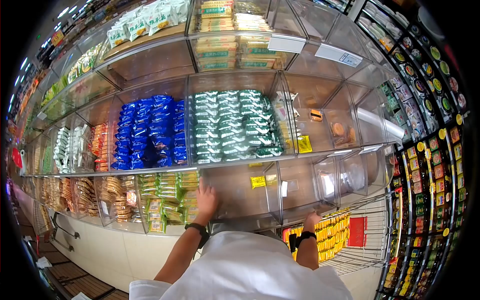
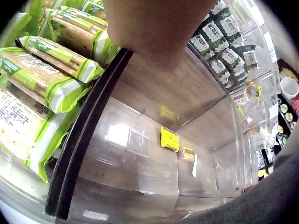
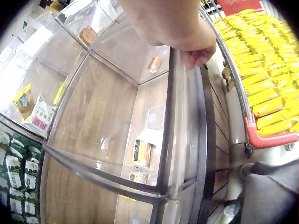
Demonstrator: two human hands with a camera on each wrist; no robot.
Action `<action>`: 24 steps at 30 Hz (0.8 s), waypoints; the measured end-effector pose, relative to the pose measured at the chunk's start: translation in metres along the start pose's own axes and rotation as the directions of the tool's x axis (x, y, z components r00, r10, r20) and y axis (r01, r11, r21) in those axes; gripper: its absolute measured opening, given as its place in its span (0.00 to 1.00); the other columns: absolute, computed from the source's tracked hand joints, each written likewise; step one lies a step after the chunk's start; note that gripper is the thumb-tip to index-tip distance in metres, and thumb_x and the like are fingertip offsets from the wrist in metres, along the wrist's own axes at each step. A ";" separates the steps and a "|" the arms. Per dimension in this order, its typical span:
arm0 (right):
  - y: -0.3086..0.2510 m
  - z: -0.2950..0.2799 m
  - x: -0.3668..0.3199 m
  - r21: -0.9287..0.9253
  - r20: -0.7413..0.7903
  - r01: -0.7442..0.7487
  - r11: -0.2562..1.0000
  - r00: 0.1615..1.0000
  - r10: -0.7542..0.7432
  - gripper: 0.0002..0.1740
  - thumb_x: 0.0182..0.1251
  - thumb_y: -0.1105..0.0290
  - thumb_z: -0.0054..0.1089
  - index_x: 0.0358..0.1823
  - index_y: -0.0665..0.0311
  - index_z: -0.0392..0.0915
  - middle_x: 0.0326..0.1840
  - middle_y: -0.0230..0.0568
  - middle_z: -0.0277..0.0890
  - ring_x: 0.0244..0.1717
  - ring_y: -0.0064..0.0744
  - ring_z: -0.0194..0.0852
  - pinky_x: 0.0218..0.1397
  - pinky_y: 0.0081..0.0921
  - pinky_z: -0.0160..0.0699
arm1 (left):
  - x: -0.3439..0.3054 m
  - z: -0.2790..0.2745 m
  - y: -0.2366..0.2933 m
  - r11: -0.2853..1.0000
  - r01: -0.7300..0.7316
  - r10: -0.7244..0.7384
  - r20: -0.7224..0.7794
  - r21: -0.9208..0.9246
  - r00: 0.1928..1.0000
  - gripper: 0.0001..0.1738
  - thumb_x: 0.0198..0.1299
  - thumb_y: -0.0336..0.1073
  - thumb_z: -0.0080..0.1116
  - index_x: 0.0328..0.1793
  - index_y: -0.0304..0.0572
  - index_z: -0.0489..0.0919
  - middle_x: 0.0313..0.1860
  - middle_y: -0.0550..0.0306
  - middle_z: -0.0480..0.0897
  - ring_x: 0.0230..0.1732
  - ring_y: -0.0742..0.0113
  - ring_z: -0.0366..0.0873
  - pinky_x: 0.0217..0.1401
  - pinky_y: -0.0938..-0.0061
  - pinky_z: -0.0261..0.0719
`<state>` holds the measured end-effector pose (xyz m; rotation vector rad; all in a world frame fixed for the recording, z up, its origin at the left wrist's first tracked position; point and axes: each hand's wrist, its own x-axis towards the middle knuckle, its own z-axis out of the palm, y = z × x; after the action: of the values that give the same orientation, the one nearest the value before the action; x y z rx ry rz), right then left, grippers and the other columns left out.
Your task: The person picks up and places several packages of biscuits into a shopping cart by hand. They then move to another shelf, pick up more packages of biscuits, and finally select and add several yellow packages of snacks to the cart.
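My left hand (image 1: 206, 200) lies with fingers stretched up against the front of a clear plastic bin (image 1: 240, 197), at the divider beside stacked green-wrapped biscuit packs (image 1: 167, 200). The left wrist view shows only the back of the left hand (image 2: 159, 28) above the dark divider, the green packs (image 2: 42, 79) and the empty bin (image 2: 154, 154) with a yellow tag (image 2: 169, 139). My right hand (image 1: 312, 219) grips the front rim of the clear bin further right. In the right wrist view the right hand (image 3: 187, 32) curls its fingertips (image 3: 198, 56) over that rim (image 3: 175, 116).
Blue packs (image 1: 150, 132) and dark green packs (image 1: 230, 125) fill the shelf above. A wire cart of yellow packets (image 1: 325, 235) with a red rim (image 3: 271, 137) stands at my right. Shelves of small cups (image 1: 425, 150) run along the right side. Tiled floor lies below left.
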<state>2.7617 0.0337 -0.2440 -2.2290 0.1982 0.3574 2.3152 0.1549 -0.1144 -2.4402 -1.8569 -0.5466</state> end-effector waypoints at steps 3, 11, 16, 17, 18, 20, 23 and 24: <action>-0.040 -0.018 -0.039 0.005 -0.004 -0.025 1.000 1.000 0.025 0.17 0.58 0.77 0.50 0.46 0.73 0.58 0.41 0.60 0.70 0.37 0.50 0.74 0.36 0.41 0.77 | 0.000 0.000 0.000 1.000 0.000 0.000 0.000 0.003 1.000 0.09 0.43 0.29 0.49 0.32 0.36 0.74 0.38 0.48 0.73 0.65 0.43 0.55 0.47 0.55 0.63; -0.046 -0.021 -0.046 0.006 -0.005 0.004 1.000 1.000 -0.004 0.16 0.58 0.78 0.51 0.45 0.73 0.59 0.40 0.60 0.70 0.35 0.48 0.74 0.35 0.39 0.77 | 0.000 0.000 0.000 1.000 0.005 -0.005 0.009 -0.007 1.000 0.08 0.43 0.29 0.49 0.32 0.36 0.73 0.41 0.47 0.74 0.65 0.42 0.54 0.49 0.54 0.62; -0.051 -0.024 -0.054 0.006 -0.029 0.012 1.000 0.999 -0.012 0.15 0.57 0.78 0.51 0.45 0.74 0.60 0.39 0.60 0.71 0.34 0.48 0.74 0.33 0.39 0.77 | 0.000 0.000 0.000 1.000 0.016 -0.016 0.034 -0.012 0.999 0.08 0.45 0.31 0.50 0.32 0.37 0.73 0.40 0.48 0.74 0.65 0.42 0.53 0.50 0.53 0.61; -0.050 -0.023 -0.052 -0.023 -0.040 0.024 0.999 0.999 -0.024 0.15 0.57 0.78 0.51 0.45 0.74 0.61 0.38 0.60 0.71 0.34 0.48 0.74 0.32 0.39 0.77 | 0.000 -0.001 0.000 1.000 0.019 -0.019 0.041 -0.012 0.999 0.08 0.45 0.32 0.50 0.32 0.37 0.73 0.40 0.48 0.74 0.65 0.42 0.53 0.51 0.53 0.61; -0.049 -0.022 -0.051 -0.018 -0.041 0.020 1.000 0.999 -0.021 0.15 0.57 0.78 0.51 0.45 0.74 0.61 0.38 0.60 0.71 0.33 0.48 0.74 0.32 0.39 0.77 | 0.000 -0.001 0.000 1.000 0.023 -0.022 0.047 -0.013 0.999 0.08 0.46 0.32 0.50 0.32 0.38 0.73 0.40 0.48 0.74 0.65 0.42 0.53 0.51 0.53 0.61; -0.047 -0.021 -0.049 -0.009 -0.042 0.014 1.000 0.999 -0.014 0.15 0.56 0.78 0.51 0.45 0.74 0.61 0.37 0.60 0.72 0.33 0.48 0.74 0.32 0.40 0.77 | 0.001 -0.002 0.001 1.000 0.022 -0.021 0.054 -0.004 0.998 0.08 0.46 0.33 0.50 0.32 0.38 0.74 0.39 0.48 0.74 0.65 0.42 0.53 0.51 0.53 0.61; -0.043 -0.018 -0.045 -0.008 -0.049 0.012 1.000 0.999 -0.012 0.15 0.56 0.79 0.50 0.45 0.73 0.61 0.36 0.59 0.72 0.32 0.48 0.75 0.32 0.40 0.77 | 0.001 -0.003 0.001 1.000 0.018 -0.018 0.055 0.005 0.998 0.08 0.46 0.33 0.50 0.32 0.38 0.73 0.39 0.49 0.74 0.65 0.42 0.53 0.51 0.53 0.62; -0.043 -0.018 -0.045 0.006 -0.050 0.002 1.000 0.999 -0.001 0.15 0.56 0.79 0.50 0.44 0.73 0.61 0.36 0.60 0.72 0.32 0.49 0.75 0.32 0.40 0.77 | 0.001 -0.003 0.001 1.000 0.017 -0.018 0.054 0.007 0.998 0.07 0.46 0.32 0.50 0.32 0.38 0.73 0.39 0.49 0.74 0.65 0.42 0.54 0.51 0.53 0.62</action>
<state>2.7342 0.0478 -0.1869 -2.2333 0.2238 0.3002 2.3157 0.1548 -0.1114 -2.4608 -1.8982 -0.4796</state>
